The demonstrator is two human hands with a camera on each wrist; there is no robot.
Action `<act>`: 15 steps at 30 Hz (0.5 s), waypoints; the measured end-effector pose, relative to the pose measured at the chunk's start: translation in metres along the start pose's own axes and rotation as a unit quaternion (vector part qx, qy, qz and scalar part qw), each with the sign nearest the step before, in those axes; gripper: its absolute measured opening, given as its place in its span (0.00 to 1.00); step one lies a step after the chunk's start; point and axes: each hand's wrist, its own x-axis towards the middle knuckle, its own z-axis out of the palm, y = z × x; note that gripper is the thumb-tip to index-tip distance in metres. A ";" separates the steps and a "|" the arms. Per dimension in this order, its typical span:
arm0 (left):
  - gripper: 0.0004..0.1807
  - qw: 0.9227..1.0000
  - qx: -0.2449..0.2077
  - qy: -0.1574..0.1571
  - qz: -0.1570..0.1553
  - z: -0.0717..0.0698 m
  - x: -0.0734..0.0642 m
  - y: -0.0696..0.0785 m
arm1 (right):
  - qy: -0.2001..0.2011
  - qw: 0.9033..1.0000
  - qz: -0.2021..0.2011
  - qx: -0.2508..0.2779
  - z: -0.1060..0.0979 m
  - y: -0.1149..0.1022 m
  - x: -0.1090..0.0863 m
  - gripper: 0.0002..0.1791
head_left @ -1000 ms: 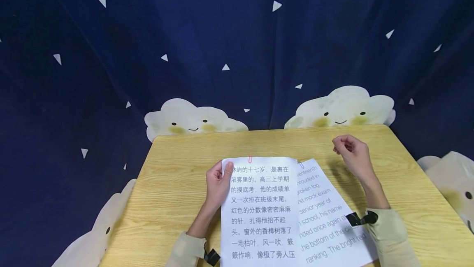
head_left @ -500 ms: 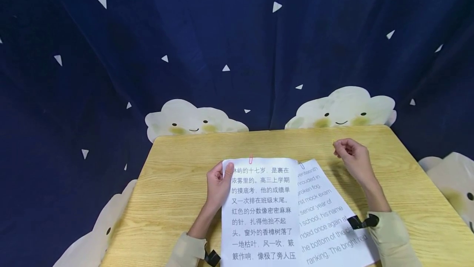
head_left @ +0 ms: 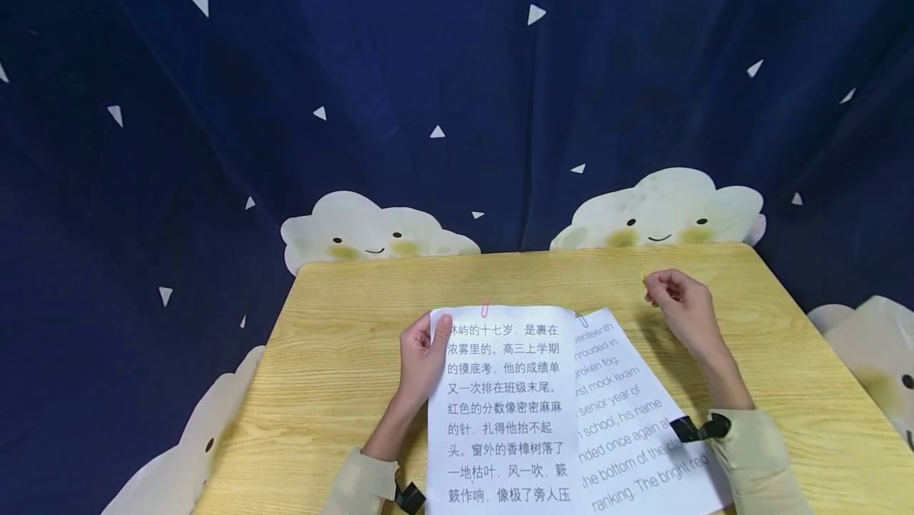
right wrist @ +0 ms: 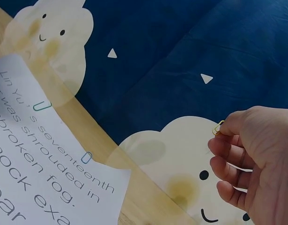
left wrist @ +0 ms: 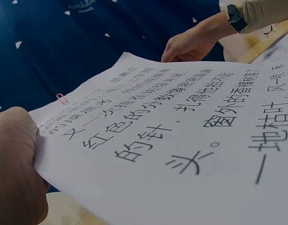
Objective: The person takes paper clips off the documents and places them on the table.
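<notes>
A white sheet with printed Chinese text (head_left: 503,440) is gripped at its upper left corner by my left hand (head_left: 420,356), thumb on the front. On this sheet's top edge sits a pinkish-red paper clip (left wrist: 62,99). Away to the right, over the table's far part, my right hand (head_left: 684,305) pinches a small yellow paper clip (right wrist: 216,131) between thumb and index finger, the other fingers curled. The Chinese sheet overlaps a second sheet with English text (head_left: 628,420), tilted to the right. Along its top edge are a green paper clip (right wrist: 41,107) and a blue paper clip (right wrist: 87,157).
Both sheets are over a light wooden table (head_left: 343,324). Behind it hangs a dark blue curtain (head_left: 400,55) with white triangles and smiling clouds. Black straps (head_left: 696,428) are around both wrists, over beige sleeves.
My right hand has lowered slightly, still pinching the yellow paper clip. The left hand and both sheets have stayed nearly in place; the head view has shifted a little.
</notes>
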 end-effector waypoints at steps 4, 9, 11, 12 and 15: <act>0.13 1.000 0.008 0.005 -0.003 0.000 0.001 0.000 | 0.000 1.000 -0.006 0.006 0.000 0.001 0.000 0.16; 0.13 1.000 0.003 0.000 -0.007 0.000 0.002 0.003 | 0.001 1.000 0.004 0.003 0.001 0.003 0.002 0.15; 0.12 1.000 -0.002 -0.004 -0.007 0.001 0.001 0.009 | 0.000 1.000 0.013 -0.002 0.001 0.004 0.002 0.16; 0.12 1.000 -0.003 -0.005 -0.007 0.002 0.001 0.013 | -0.001 1.000 0.016 -0.003 0.001 0.005 0.002 0.16; 0.12 1.000 -0.002 -0.006 -0.009 0.003 -0.001 0.026 | -0.003 1.000 0.019 -0.004 0.001 0.007 0.003 0.16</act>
